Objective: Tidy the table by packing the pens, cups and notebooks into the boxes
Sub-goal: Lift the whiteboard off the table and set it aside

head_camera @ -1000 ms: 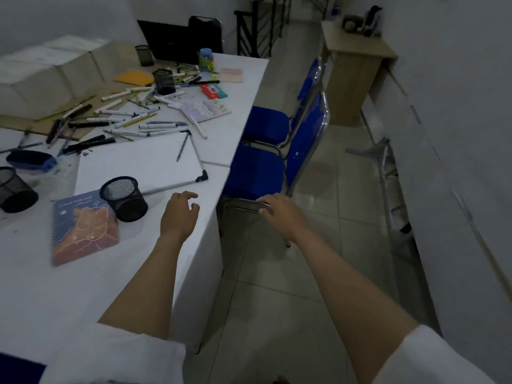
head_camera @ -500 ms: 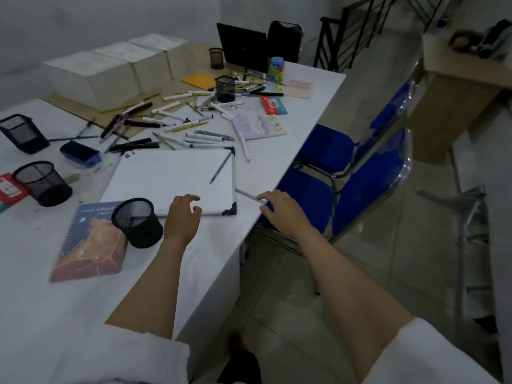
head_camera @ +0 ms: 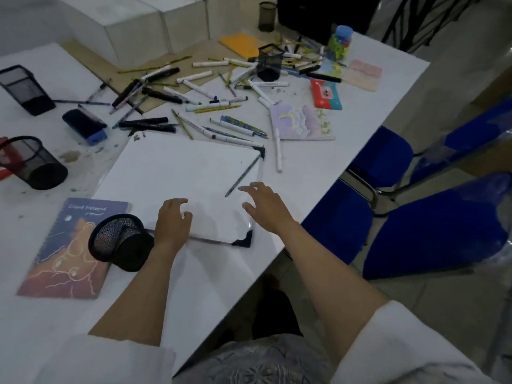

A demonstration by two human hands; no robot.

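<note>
At the far left of the white table point(head_camera: 360, 106), a rectangular black mesh holder point(head_camera: 26, 88) is tipped, and a round black mesh cup point(head_camera: 32, 163) is seen leaning below it. A dark eraser block with a blue base point(head_camera: 84, 126) is set just beside them. Nearer the front edge, a purple and orange spiral notebook point(head_camera: 66, 250) is laid flat; cursive writing is printed across its cover, but it is too blurred to be read. A second round black mesh cup point(head_camera: 120, 241) is tilted across that notebook's right edge, close beside the left wrist.

The left hand point(head_camera: 171, 221) is held over the near edge of a large white board with black corner caps point(head_camera: 180, 176), its fingers loosely curled and nothing gripped. The right hand point(head_camera: 264, 207) is held over the same board, fingers spread and straight, close to a thin patterned pen point(head_camera: 243, 174) lying diagonally on it; whether they touch cannot be told.

Behind the board, a scatter of white markers and black pens point(head_camera: 210, 106) is strewn, with white closed boxes point(head_camera: 133, 26) at the back. To the right, a pastel lilac notebook point(head_camera: 302, 123) and a red pouch point(head_camera: 325, 94) are laid. Blue padded chairs point(head_camera: 437, 231) are drawn up at the table's right side.
</note>
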